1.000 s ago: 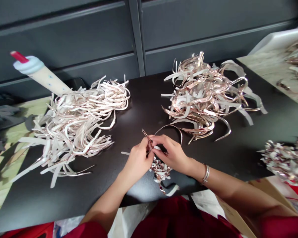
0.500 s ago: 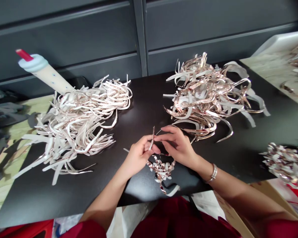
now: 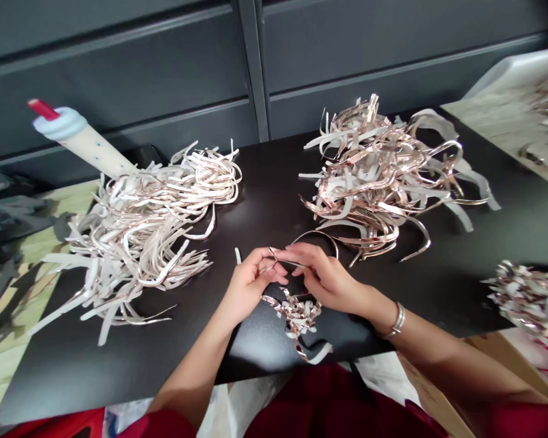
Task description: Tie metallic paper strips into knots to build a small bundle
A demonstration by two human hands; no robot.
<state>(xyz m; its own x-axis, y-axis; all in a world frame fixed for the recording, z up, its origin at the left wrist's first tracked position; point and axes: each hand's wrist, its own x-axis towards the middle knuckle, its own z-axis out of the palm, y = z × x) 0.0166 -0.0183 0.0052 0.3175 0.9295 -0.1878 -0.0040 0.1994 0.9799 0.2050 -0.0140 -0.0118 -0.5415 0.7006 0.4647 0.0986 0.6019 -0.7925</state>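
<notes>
My left hand is closed, with a narrow shiny strip pinched between thumb and fingers. From the right, my right hand meets it, its fingers closed on the same strip or one crossing it; which one I cannot tell. A thin strip also curves up behind the right fingers. Below both hands hangs or lies a knotted cluster of rose-gold and white foil, a loose tail at its lower end. Its link to the strip in my fingers is partly hidden by the hands.
A pile of pale strips lies left on the black table. Another pile of rose-gold foil strips is at the back right. A bunch of knotted foil sits at the right edge. A white tumbler with a red straw stands at the back left.
My hands have lowered the strip, which stood upright before and now lies crossed between the fingers. My left hand has shifted slightly left. A curved strip shows behind the right hand.
</notes>
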